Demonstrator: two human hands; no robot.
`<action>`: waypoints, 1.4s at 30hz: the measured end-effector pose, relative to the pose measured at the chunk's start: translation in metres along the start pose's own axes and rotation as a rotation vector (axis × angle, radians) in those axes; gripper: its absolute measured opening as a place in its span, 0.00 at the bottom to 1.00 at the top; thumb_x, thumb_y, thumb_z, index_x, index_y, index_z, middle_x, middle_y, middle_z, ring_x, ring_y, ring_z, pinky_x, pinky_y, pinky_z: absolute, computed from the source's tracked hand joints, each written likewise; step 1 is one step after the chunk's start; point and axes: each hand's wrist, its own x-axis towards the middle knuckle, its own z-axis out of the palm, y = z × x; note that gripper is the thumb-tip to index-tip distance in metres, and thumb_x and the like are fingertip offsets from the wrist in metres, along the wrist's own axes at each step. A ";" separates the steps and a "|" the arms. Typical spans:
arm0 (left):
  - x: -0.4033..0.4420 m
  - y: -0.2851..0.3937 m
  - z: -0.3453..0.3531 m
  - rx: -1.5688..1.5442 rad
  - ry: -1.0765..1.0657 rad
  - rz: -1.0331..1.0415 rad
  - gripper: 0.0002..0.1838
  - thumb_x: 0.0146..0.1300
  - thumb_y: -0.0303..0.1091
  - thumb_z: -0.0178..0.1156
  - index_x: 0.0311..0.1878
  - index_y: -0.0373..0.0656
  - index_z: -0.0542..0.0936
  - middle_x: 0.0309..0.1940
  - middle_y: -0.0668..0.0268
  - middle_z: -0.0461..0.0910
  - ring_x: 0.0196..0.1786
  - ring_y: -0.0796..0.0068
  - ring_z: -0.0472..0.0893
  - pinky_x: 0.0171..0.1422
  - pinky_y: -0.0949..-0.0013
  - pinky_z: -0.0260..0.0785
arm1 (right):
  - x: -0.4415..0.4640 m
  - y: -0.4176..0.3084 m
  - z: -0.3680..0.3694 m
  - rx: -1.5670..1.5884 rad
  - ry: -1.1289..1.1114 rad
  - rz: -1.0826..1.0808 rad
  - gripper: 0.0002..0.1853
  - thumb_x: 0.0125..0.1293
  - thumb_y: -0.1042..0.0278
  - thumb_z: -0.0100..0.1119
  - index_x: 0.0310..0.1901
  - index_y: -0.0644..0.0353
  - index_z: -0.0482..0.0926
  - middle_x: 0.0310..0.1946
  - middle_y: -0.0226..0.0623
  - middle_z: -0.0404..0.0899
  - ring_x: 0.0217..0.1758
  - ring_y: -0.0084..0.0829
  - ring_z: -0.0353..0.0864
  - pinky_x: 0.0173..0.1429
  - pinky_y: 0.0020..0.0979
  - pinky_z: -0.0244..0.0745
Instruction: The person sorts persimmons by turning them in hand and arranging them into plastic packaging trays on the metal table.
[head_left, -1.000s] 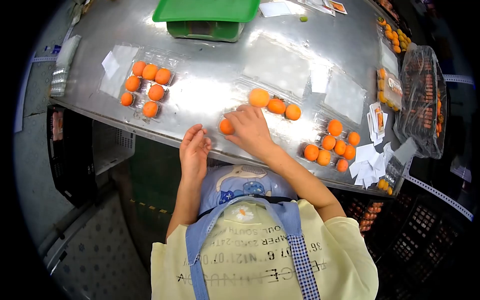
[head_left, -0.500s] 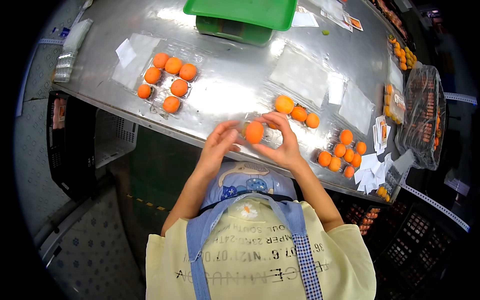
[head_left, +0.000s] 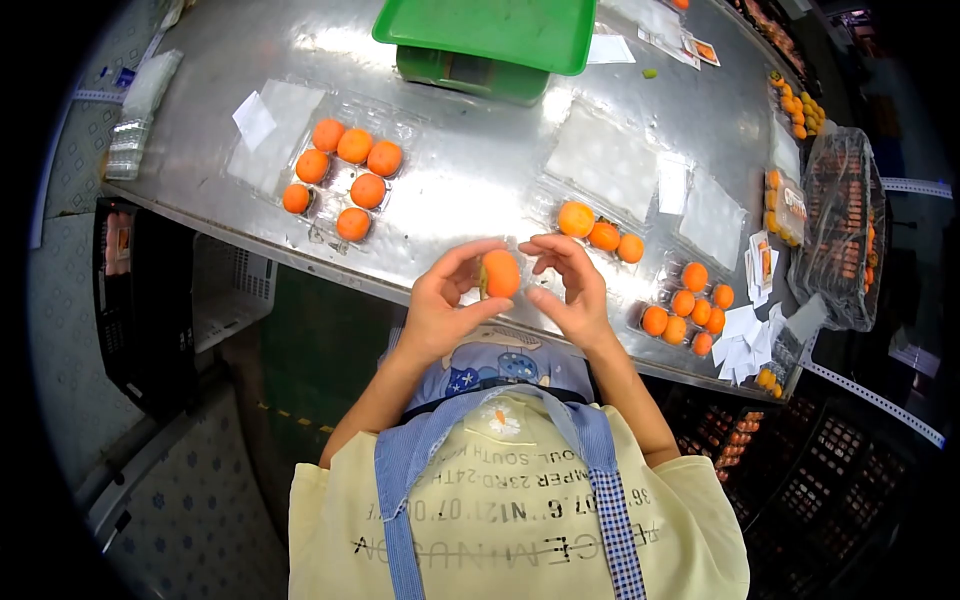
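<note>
My left hand (head_left: 447, 300) has its fingers and thumb around an orange fruit (head_left: 501, 273) with a green stem end, over the table's front edge. Just right of that fruit, my right hand (head_left: 570, 290) is open, fingers apart, with nothing in it. Behind my right hand, three orange fruits (head_left: 603, 236) sit in a row in a clear tray. To the left lies another clear tray holding several orange fruits (head_left: 368, 190). At the right, a third group of several orange fruits (head_left: 683, 303) sits in a clear tray.
A green-topped scale (head_left: 485, 30) stands at the back of the metal table (head_left: 460, 140). White paper slips (head_left: 742, 342) and a plastic-wrapped fruit pack (head_left: 840, 230) are at the right. Stacked clear trays (head_left: 145, 110) lie far left. A crate (head_left: 232, 280) stands below the table edge.
An orange fruit has been lifted from the table beside the row. It was between both hands; now my left hand holds it and my right hand is apart. The view has shifted.
</note>
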 end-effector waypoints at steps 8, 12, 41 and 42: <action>0.003 -0.007 0.002 0.266 0.055 0.147 0.31 0.50 0.20 0.69 0.60 0.40 0.73 0.57 0.62 0.74 0.59 0.71 0.75 0.62 0.68 0.68 | -0.003 0.006 0.007 0.172 -0.013 0.208 0.19 0.62 0.69 0.64 0.54 0.62 0.74 0.43 0.33 0.80 0.46 0.22 0.78 0.49 0.25 0.70; 0.005 -0.003 0.006 0.565 0.073 0.250 0.28 0.49 0.21 0.70 0.57 0.40 0.76 0.55 0.59 0.76 0.58 0.66 0.76 0.61 0.67 0.70 | 0.002 0.000 0.012 -0.015 -0.008 0.181 0.16 0.62 0.69 0.64 0.50 0.62 0.76 0.37 0.30 0.81 0.39 0.19 0.77 0.43 0.23 0.70; 0.000 -0.010 0.007 0.350 0.157 0.185 0.23 0.54 0.24 0.68 0.55 0.38 0.78 0.56 0.57 0.76 0.54 0.71 0.78 0.52 0.71 0.73 | -0.003 0.007 0.008 0.250 -0.133 0.325 0.21 0.68 0.64 0.59 0.58 0.65 0.71 0.50 0.38 0.78 0.54 0.27 0.77 0.61 0.30 0.70; -0.001 -0.011 0.008 0.305 0.175 0.161 0.21 0.56 0.25 0.67 0.55 0.38 0.78 0.56 0.58 0.76 0.53 0.72 0.78 0.51 0.72 0.74 | -0.005 0.007 0.010 0.236 -0.124 0.332 0.21 0.68 0.63 0.59 0.57 0.66 0.71 0.49 0.38 0.78 0.54 0.26 0.77 0.60 0.30 0.70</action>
